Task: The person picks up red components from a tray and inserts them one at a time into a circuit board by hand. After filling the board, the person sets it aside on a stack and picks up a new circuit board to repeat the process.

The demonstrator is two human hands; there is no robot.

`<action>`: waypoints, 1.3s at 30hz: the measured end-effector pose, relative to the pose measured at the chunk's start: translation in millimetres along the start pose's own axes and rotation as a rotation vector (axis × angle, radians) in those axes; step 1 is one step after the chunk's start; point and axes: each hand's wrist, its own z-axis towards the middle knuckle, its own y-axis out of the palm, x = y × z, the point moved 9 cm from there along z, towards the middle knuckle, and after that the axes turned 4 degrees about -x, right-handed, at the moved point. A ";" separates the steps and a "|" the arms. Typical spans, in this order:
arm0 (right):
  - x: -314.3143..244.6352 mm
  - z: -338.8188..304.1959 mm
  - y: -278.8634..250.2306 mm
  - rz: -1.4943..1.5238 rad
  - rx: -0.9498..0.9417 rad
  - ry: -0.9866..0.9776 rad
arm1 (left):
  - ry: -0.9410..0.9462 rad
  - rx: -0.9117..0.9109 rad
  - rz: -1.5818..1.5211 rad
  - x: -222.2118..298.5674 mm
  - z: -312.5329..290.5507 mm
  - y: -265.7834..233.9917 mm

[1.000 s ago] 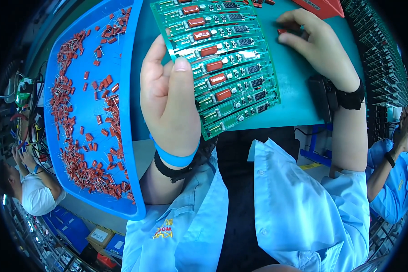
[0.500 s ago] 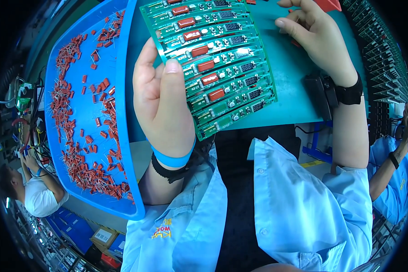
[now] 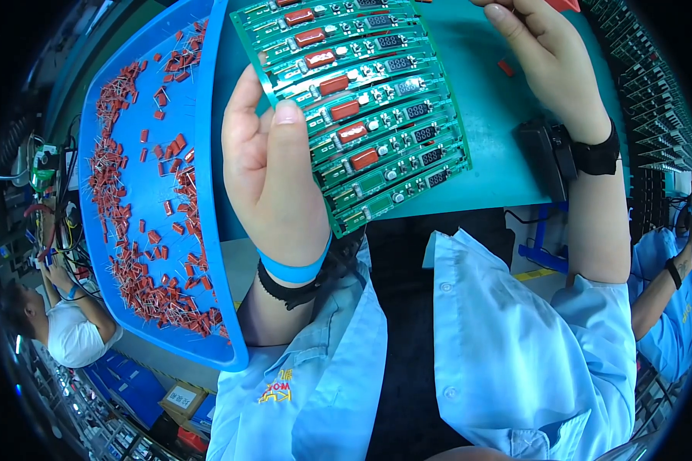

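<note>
A green panel of joined circuit boards (image 3: 396, 100) is gripped along its left edge by my left hand (image 3: 273, 169), the thumb lying on top. Most of its rows bear a red block capacitor (image 3: 348, 110) and a small dark digit display; the two nearest rows show bare spots where the others carry red capacitors. My right hand (image 3: 550, 65) hovers over the mat at the upper right, thumb apart from the fingers, nothing visible between them. The upper edge of the picture cuts off its fingertips. Below it a loose red capacitor (image 3: 506, 69) lies on the mat.
Left of the panel stands a blue tray (image 3: 227, 230) with many loose red capacitors. Under my hands is a green mat (image 3: 484, 154). A black device (image 3: 542, 157) sits by my right wrist. Upright green boards (image 3: 653, 92) line the right side. Co-workers (image 3: 77, 326) are at both sides.
My right hand has moved up and slightly right, so its fingertips leave the picture, and the loose capacitor below shows more. The panel and my left hand have shifted slightly left.
</note>
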 end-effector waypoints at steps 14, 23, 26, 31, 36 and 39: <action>15.3 -2.3 0.6 0.074 -0.024 0.213 | 0.004 0.021 0.009 -1.7 -0.2 -2.2; -19.4 -2.4 -8.7 -0.092 0.135 -0.131 | -0.008 0.010 0.009 -0.9 1.2 -0.7; -16.1 -3.9 -8.3 -0.050 0.054 -0.070 | -0.005 0.017 -0.001 -1.1 0.8 -0.5; -15.4 -2.4 -7.7 0.056 0.182 -0.163 | -0.008 0.003 -0.019 -2.1 1.4 0.9; 5.7 5.4 10.8 -0.088 -0.024 0.104 | -0.010 0.045 0.019 -2.3 -2.1 -3.9; -10.1 0.0 -3.6 1.005 0.312 -0.963 | 0.000 0.016 -0.006 -2.6 -0.3 0.9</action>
